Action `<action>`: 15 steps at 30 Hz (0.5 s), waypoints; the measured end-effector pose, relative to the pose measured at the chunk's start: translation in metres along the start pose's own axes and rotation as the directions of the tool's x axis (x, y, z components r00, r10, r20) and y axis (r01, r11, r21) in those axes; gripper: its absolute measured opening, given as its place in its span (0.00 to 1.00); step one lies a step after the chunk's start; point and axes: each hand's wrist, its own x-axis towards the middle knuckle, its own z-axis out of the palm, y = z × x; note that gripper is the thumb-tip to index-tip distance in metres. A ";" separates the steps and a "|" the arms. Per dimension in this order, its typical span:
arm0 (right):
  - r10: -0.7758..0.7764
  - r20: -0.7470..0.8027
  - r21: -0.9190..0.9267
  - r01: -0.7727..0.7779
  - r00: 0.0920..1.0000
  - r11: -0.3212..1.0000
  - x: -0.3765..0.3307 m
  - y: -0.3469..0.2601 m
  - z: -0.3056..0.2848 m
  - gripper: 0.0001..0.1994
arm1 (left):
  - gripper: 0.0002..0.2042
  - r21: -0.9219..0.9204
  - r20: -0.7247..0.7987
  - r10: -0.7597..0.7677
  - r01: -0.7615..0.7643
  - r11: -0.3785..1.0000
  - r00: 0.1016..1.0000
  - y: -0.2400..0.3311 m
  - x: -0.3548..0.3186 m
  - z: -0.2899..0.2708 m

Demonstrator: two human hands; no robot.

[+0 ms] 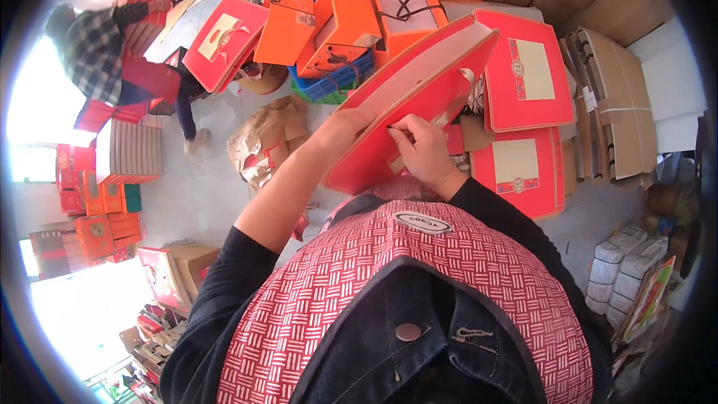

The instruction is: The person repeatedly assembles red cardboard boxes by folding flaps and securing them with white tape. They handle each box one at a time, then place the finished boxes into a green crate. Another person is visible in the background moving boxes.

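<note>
A large flat red box with a pale inner side stands tilted on edge in front of me. My left hand reaches into the gap behind its near red panel, so its fingers are hidden. Against the near panel, my right hand is closed, thumb and forefinger pinched together. A tiny dark spot shows at the fingertips; what they hold, if anything, I cannot make out. Two more red boxes with cream labels lie to the right, an upper one overlapping a lower one.
Orange boxes stand at the far side above a blue crate. Crumpled brown paper lies on the floor at left. Flattened cardboard leans at right, near wrapped white bundles. Another person works at far left beside stacked boxes.
</note>
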 end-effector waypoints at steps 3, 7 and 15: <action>0.135 0.206 -0.003 -0.137 0.969 0.991 -0.006 -0.001 -0.009 0.06 | 0.08 0.087 0.049 -0.022 0.017 0.996 0.999 -0.014 0.009 0.010; 0.282 0.354 0.092 -0.333 0.892 0.939 -0.015 -0.001 -0.018 0.07 | 0.09 -0.076 0.124 -0.163 0.173 0.982 0.979 -0.025 0.010 0.029; 0.472 0.515 0.034 -0.567 0.715 0.823 -0.022 0.006 -0.032 0.09 | 0.10 0.158 -0.098 0.045 -0.029 0.987 0.994 -0.068 0.012 0.046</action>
